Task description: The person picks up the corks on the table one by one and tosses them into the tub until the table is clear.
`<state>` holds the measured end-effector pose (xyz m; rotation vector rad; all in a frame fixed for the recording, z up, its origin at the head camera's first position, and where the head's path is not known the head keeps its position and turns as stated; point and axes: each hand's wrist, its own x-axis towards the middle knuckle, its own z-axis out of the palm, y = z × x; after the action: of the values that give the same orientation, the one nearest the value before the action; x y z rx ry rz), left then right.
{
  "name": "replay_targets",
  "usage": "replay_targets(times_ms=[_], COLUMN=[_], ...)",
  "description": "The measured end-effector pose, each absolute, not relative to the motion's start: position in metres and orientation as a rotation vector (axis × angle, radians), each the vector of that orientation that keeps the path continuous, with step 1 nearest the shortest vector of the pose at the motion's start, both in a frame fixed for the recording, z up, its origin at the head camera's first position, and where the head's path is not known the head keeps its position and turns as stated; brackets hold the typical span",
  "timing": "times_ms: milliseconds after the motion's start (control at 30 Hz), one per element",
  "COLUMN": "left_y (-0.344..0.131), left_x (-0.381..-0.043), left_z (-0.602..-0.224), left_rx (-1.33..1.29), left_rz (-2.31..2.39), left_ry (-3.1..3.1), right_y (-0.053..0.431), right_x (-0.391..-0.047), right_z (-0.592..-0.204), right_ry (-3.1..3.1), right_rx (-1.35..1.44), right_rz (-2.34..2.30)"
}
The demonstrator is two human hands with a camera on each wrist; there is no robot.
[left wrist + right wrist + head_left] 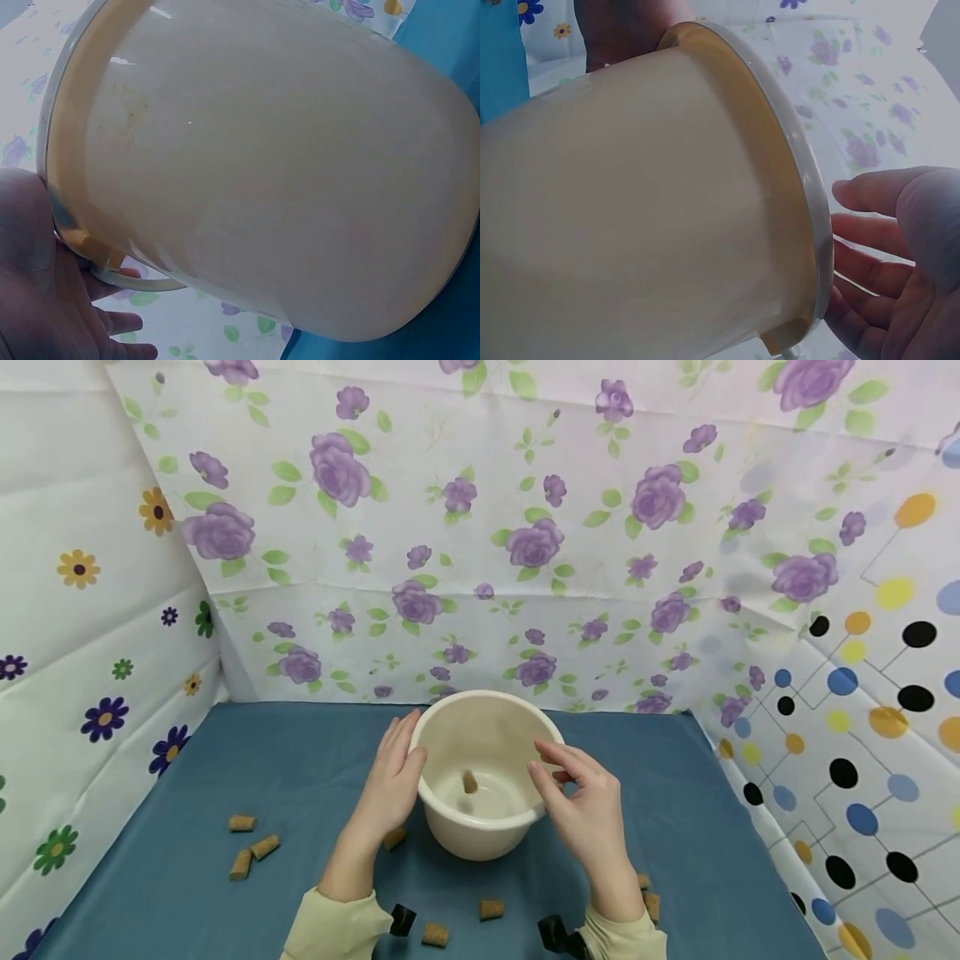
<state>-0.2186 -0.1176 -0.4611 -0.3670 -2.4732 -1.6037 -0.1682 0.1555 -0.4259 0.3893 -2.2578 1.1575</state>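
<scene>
A cream plastic bucket (480, 839) stands upright on the blue cloth, and one cork (469, 782) shows inside it. My left hand (392, 781) rests against the left of its rim with fingers extended and nothing gripped. In the left wrist view that hand (45, 277) lies by the rim, near a loop of handle (142, 283). On the opposite side, my right hand (585, 802) has loosely bent fingers right at the rim, holding nothing. The right wrist view shows its fingers (874, 266) along the rim's outer edge, the thumb apart.
Several corks lie on the blue cloth (315, 752): a group (266, 847) at left, one (394, 837) beside the left wrist, two (491, 909) in front, and two (652, 907) partly hidden by the right forearm. Patterned curtains (480, 527) enclose the back and sides.
</scene>
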Motion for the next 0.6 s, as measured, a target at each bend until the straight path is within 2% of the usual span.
replay_targets(times_ms=[600], left_y=[-0.1160], left_x=[-0.2184], left_z=[-0.4625], left_rx=[-0.368], left_rz=[-1.602], left_ry=[-2.469], right_y=[0.1578], right_x=[-0.1700], right_z=[-0.4278], right_ry=[-2.225], right_rx=[0.424], right_rz=[1.197])
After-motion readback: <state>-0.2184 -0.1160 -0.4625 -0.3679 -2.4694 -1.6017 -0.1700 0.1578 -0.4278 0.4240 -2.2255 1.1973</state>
